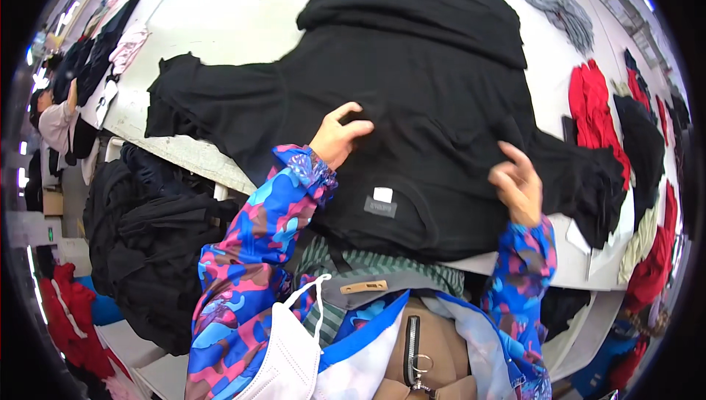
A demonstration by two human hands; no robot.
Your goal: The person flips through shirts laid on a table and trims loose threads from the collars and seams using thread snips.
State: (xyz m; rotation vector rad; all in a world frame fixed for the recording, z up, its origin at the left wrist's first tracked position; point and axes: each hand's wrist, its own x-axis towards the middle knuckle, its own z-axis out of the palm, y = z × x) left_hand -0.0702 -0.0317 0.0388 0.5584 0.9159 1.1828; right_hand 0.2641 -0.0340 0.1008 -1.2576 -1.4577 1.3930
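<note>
A black long garment, apparently a shirt or sweater (pixel 412 98), lies spread on the table in front of me, its neckline and a small grey label (pixel 380 206) with a white tag towards me. Its far end is folded over in thick layers. My left hand (pixel 339 137) rests at the middle-left of the cloth, thumb and index finger apart. Over the right side of the garment is my right hand (pixel 517 185), index finger stretched out and the other fingers loosely bent. Neither hand visibly grips the fabric.
The white table (pixel 220 25) extends beyond the garment. A grey bundle of cloth strips (pixel 555 9) lies far right, red garments (pixel 590 102) at the right edge. A heap of black clothes (pixel 147 238) stands left below table height. Another person (pixel 57 124) is at far left.
</note>
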